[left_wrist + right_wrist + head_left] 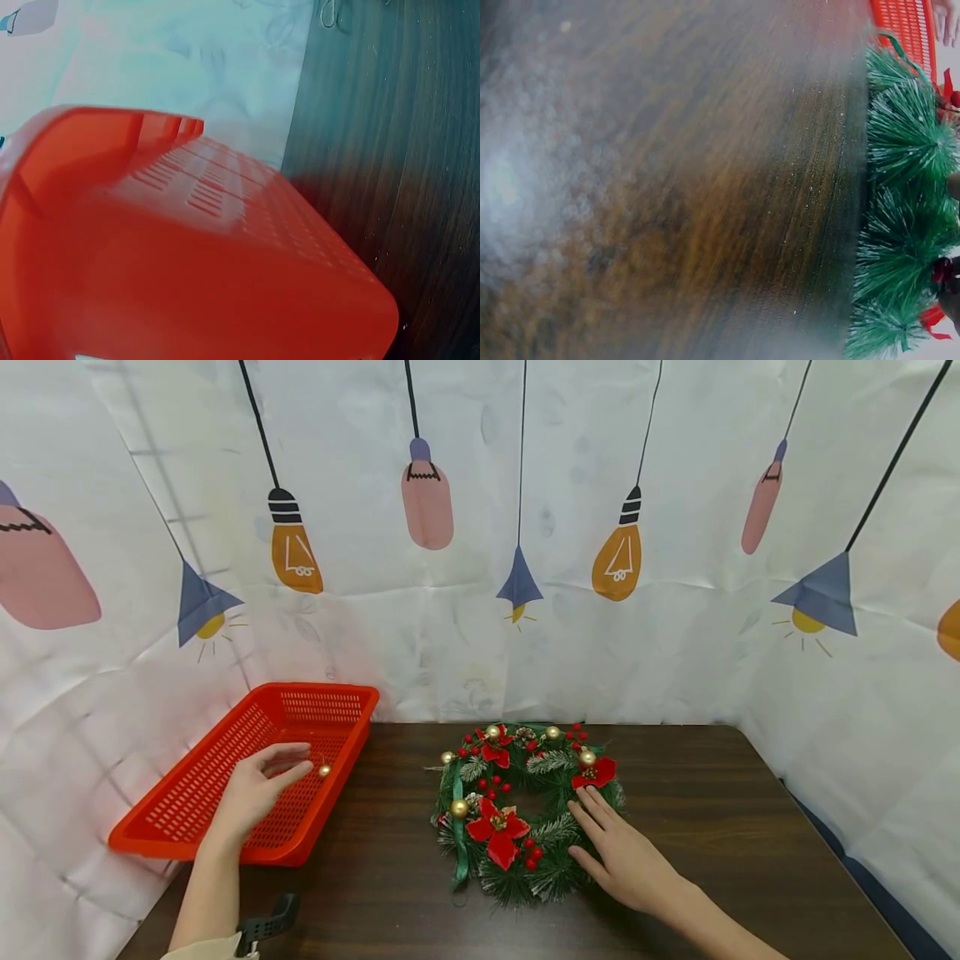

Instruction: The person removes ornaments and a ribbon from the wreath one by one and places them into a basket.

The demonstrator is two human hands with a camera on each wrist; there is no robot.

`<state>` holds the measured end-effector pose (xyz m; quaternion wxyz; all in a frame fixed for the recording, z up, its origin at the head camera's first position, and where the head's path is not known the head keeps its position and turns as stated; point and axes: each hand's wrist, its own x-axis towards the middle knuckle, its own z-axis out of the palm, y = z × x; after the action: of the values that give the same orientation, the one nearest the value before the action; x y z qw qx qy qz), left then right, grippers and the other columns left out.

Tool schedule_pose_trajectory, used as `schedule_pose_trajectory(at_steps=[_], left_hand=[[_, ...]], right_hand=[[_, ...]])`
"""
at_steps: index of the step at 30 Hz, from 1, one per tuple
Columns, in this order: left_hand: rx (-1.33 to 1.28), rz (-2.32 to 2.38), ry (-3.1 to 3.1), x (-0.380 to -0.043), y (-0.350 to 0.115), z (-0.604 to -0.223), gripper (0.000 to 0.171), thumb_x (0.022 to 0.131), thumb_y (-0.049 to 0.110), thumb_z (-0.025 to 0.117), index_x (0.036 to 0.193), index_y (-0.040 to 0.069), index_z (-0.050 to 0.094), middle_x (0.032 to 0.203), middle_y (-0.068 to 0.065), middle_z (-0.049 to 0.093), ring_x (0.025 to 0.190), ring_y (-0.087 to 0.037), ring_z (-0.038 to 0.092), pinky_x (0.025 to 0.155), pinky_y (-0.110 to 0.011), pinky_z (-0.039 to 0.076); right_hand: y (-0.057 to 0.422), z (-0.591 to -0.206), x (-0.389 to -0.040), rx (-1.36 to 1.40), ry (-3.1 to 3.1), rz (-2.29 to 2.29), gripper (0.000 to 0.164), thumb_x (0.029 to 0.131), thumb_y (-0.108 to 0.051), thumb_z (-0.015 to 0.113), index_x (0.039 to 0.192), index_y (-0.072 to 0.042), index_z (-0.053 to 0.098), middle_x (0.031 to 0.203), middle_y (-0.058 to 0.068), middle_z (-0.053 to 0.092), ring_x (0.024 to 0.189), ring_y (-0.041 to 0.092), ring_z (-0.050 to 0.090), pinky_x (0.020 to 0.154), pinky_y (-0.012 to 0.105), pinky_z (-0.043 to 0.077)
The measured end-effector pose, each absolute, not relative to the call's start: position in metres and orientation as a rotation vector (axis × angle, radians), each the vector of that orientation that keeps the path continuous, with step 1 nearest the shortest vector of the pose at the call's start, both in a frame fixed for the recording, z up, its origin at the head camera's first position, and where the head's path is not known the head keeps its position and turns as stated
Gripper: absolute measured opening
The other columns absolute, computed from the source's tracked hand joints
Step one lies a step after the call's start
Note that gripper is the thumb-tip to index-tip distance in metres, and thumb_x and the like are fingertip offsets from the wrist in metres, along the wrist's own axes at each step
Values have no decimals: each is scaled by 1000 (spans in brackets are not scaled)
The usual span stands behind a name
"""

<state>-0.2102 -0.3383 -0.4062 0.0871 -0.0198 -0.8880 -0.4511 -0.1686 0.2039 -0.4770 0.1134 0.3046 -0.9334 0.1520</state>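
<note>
A green wreath with red poinsettias, red berries and gold balls lies on the table. My right hand rests on its right side, fingers spread and fairly straight, the fingertips by a red flower. Over the red plastic basket at the left is my left hand, thumb and fingers bent with a gap between their tips. A small gold ball shows just past those fingertips, apparently within the basket. The left wrist view has the basket's wall but no fingers.
The dark wooden table extends around the wreath, its right edge slanting away. White cloth printed with lamps hangs behind and at both sides, close against the basket. A green ribbon trails off the wreath's left side.
</note>
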Motion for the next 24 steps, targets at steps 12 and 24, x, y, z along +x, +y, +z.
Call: schedule_pose_trajectory(at_steps=[12,24], left_hand=[[-206,-1423,-2552,-205,-317,-402,45,102,32,68,139,7,62,132,-15,64,106,1,61,84,-16,53],[-296,-1418,-2545,-204,-295,-400,44,102,32,68,135,5,64,130,-16,65,109,-6,61,90,-12,48]], right_hand=[[203,-477,-169,873,-2773,468,67,105,-44,58,154,0,45,162,22,31,151,37,24,109,53,41],[203,-476,-168,870,-2778,462,67,104,-43,60,154,0,45,163,21,31,152,36,24,110,53,41]])
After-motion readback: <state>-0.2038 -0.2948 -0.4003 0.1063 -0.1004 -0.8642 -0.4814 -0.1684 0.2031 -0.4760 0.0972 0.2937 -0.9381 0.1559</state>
